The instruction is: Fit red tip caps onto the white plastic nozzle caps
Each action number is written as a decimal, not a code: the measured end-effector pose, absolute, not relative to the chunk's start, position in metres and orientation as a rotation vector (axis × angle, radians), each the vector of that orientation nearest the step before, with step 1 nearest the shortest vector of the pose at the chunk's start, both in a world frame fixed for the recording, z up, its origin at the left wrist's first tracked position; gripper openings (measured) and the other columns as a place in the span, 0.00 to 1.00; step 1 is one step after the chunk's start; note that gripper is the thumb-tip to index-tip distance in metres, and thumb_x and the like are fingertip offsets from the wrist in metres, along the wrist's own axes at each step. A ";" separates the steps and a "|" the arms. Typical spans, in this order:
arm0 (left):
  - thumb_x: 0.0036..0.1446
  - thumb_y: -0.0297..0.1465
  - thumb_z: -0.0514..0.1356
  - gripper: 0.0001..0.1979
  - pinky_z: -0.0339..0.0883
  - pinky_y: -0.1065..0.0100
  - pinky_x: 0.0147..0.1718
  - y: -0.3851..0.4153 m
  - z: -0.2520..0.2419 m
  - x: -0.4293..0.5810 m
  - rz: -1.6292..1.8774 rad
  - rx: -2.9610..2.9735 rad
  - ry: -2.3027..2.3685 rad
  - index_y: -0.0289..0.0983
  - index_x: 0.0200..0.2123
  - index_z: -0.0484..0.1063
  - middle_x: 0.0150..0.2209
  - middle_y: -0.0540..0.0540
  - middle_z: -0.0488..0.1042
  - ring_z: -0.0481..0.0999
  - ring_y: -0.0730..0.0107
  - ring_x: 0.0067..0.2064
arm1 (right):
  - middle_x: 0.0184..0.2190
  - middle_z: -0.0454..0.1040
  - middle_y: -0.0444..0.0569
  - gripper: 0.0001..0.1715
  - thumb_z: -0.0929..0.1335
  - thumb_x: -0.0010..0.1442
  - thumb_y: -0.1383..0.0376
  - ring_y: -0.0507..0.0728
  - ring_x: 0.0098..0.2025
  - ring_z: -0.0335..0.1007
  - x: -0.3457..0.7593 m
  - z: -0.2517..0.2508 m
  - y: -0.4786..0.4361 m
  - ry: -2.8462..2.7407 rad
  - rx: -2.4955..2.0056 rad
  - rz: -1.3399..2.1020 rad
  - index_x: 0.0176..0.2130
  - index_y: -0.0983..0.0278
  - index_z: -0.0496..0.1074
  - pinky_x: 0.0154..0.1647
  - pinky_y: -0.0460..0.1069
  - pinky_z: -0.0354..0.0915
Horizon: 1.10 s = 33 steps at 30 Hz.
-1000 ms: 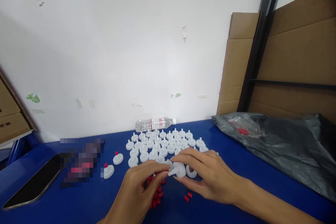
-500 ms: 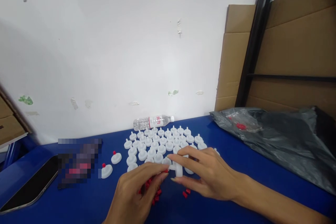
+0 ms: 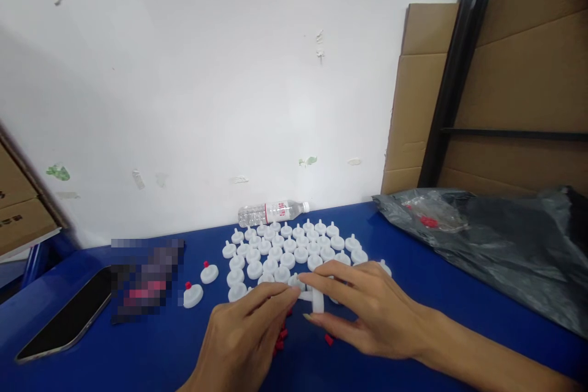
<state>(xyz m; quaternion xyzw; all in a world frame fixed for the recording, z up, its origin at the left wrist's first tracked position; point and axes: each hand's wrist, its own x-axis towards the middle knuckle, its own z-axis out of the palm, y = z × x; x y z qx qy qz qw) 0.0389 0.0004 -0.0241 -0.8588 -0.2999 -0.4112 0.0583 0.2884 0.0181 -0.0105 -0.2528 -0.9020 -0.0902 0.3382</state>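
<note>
Near the front edge of the blue bench (image 3: 413, 269), our right hand (image 3: 367, 312) pinches a white plastic disc cap (image 3: 316, 301) on edge; our left hand (image 3: 243, 343), fingertips pinched narrow, meets its stem above loose red plugs (image 3: 281, 337).

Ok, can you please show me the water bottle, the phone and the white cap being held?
water bottle (image 3: 277, 212), head view, on its label near the middle.
phone (image 3: 68, 315), head view, on the dark screen.
white cap (image 3: 316, 303), head view, on the edge of its round disc.

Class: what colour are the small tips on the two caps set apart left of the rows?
Red tips, clearest in the head view.
</note>
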 end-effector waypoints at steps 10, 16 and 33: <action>0.73 0.27 0.49 0.12 0.70 0.74 0.23 -0.001 -0.017 0.046 -1.004 -2.678 -0.989 0.40 0.51 0.71 0.41 0.46 0.80 0.82 0.71 0.29 | 0.46 0.80 0.52 0.21 0.64 0.72 0.55 0.55 0.36 0.79 0.289 -0.010 0.014 -2.343 -0.585 -0.140 0.58 0.65 0.68 0.29 0.48 0.69; 0.70 0.22 0.45 0.14 0.59 0.69 0.19 -0.004 -0.016 0.047 -0.899 -2.750 -0.901 0.39 0.43 0.69 0.33 0.48 0.74 0.73 0.69 0.25 | 0.44 0.80 0.51 0.20 0.64 0.73 0.56 0.55 0.34 0.79 0.289 -0.011 0.010 -2.356 -0.536 -0.170 0.57 0.65 0.68 0.25 0.48 0.66; 0.61 0.23 0.51 0.12 0.49 0.67 0.24 0.023 0.029 0.003 -1.176 -2.522 -0.998 0.39 0.26 0.60 0.23 0.53 0.58 0.57 0.73 0.23 | 0.52 0.77 0.50 0.18 0.62 0.72 0.60 0.57 0.45 0.78 0.285 -0.003 0.012 -2.345 -0.593 -0.270 0.58 0.61 0.68 0.33 0.50 0.69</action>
